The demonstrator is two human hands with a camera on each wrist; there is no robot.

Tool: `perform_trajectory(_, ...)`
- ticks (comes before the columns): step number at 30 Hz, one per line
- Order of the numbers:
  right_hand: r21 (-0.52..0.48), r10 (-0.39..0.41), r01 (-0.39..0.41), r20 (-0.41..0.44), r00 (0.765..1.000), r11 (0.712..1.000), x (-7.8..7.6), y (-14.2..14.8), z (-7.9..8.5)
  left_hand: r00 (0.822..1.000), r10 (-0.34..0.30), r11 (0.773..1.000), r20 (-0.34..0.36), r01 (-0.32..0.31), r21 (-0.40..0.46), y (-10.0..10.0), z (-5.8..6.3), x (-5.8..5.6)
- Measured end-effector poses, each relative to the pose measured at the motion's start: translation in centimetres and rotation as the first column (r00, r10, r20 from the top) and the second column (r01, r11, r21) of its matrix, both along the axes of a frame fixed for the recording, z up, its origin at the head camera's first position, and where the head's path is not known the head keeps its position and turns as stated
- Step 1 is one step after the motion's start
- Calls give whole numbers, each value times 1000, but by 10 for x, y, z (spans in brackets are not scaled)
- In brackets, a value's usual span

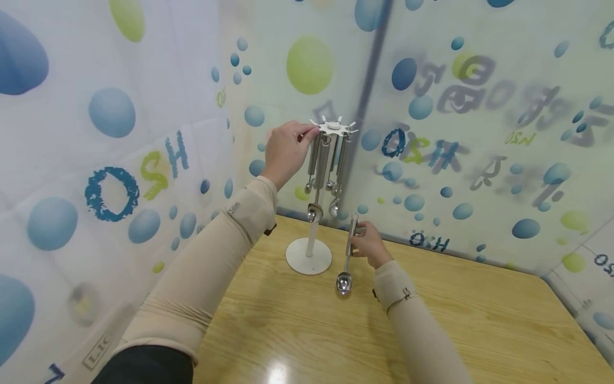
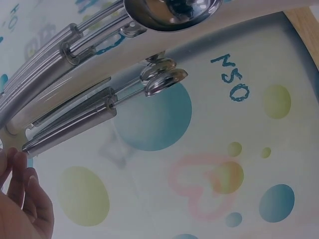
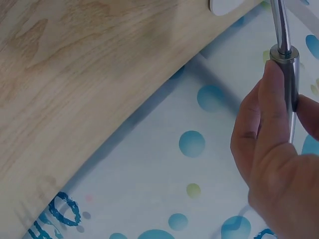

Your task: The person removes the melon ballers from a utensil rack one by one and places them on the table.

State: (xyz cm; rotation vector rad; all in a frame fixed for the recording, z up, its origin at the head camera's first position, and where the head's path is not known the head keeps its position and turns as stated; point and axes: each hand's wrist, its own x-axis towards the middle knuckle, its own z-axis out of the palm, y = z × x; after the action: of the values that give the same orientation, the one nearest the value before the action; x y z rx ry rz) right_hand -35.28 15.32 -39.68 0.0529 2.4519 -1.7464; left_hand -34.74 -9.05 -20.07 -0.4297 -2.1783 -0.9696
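A white utensil stand [image 1: 309, 256] with a round base and a spoked top holds several metal scoops [image 1: 323, 165] hanging by their handles. My left hand [image 1: 288, 149] pinches the edge of the spoked top between thumb and fingertips; in the left wrist view that hand [image 2: 25, 199] is at the lower left, beside the handle ends. To the right of the stand, my right hand [image 1: 370, 244] grips another metal scoop [image 1: 344, 284] by its thick cylindrical handle, bowl downward. In the right wrist view the fingers [image 3: 273, 104] and thumb close around the handle, and the bowl is out of frame.
Below lies a light wooden table [image 1: 297, 330], its far edge just behind the stand. A white curtain [image 1: 307, 101] printed with blue and green dots and letters hangs at the back and left, close to the stand.
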Motion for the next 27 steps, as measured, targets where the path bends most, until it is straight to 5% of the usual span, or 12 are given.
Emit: perform_trajectory(27,-17,11,-8,184,983,1000,-15,0,-20,1000,-4,1000,-4,4,9,0,-2,-1)
